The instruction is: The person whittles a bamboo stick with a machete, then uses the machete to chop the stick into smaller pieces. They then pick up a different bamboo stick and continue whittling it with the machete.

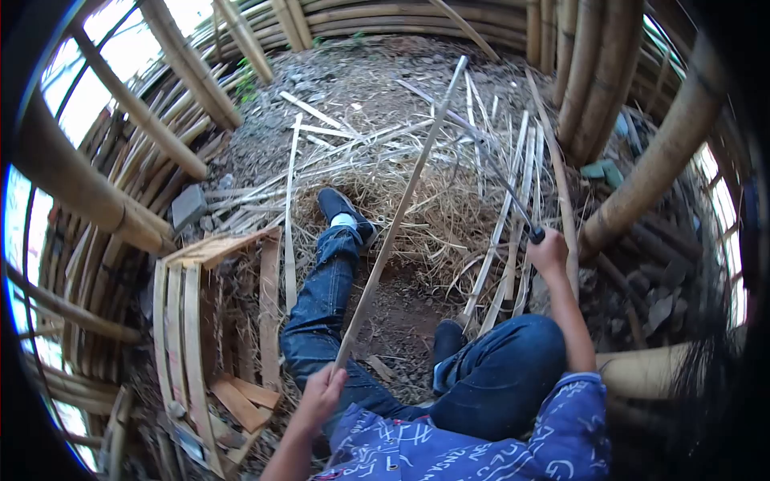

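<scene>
My left hand (322, 394) is closed around the lower end of a long, narrow bamboo strip (399, 212). The strip slants up and away to the right, its far end above the littered ground. In my right hand (549, 253) is the black handle of a long, thin metal tool (507, 188). Its shaft points up and to the left, and its far end is hard to make out among the strips behind it. Strip and tool appear apart. Between and beyond my legs lies a heap of pale bamboo shavings (437, 232).
A slatted wooden crate (192, 321) stands left of my outstretched leg. Thick bamboo poles (674, 172) rise on both sides. Loose bamboo strips (513, 216) lie ahead and to the right. A grey block (188, 207) rests beyond the crate, and stones (662, 309) lie at the right.
</scene>
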{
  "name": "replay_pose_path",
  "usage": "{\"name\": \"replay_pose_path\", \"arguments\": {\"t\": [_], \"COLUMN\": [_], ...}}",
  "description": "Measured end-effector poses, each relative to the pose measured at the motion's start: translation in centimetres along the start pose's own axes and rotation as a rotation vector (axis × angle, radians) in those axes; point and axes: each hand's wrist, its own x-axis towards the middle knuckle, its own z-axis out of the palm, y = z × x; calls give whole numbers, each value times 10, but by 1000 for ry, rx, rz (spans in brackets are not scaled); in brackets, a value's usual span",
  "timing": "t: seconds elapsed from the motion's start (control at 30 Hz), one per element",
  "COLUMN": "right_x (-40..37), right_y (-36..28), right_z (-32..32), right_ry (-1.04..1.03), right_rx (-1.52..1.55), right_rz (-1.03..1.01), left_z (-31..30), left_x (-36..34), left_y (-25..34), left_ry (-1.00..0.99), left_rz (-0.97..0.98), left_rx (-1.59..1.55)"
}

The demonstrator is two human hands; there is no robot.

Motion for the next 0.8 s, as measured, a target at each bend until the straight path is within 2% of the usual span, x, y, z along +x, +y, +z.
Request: {"name": "replay_pose_path", "arguments": {"t": [0.03,0.13,0.17,0.27,0.3,0.37,0.4,0.43,0.5,0.57,0.63,0.7,0.73,0.8], "right_x": [0,6,10,8,9,10,9,9,10,12,2,-10,-22,-47], "right_y": [-1,11,20,0,-3,-10,-14,-18,-24,-20,-44,-57,-67,-92], "right_z": [-1,6,15,-1,-3,-4,-7,-11,-17,-19,-43,-59,-67,-93], "right_ry": [15,23,74,16,57,91,102,114,102,61,61,53,77,80], "right_rx": [42,197,250,312,339,367,367,367,393,517,440,536,617,535], "right_rz": [5,-34,-19,-27,-15,-16,-25,-32,-51,0,-3,-66,-87,-152], "left_z": [2,9,11,10,9,7,7,8,14,25,34,46,51,65], "left_x": [7,18,21,32,32,27,27,26,25,28,34,33,31,29], "left_y": [6,30,33,45,55,82,90,97,108,112,111,116,119,118], "left_ry": [59,153,161,36,53,-173,-281,-274,-509,-552,-768,-788,-759,-663], "left_rz": [129,205,216,189,188,53,71,72,134,96,-10,-24,82,239], "left_rx": [137,164,117,-79,-103,-225,-296,-307,-473,-546,-727,-691,-558,-356]}}
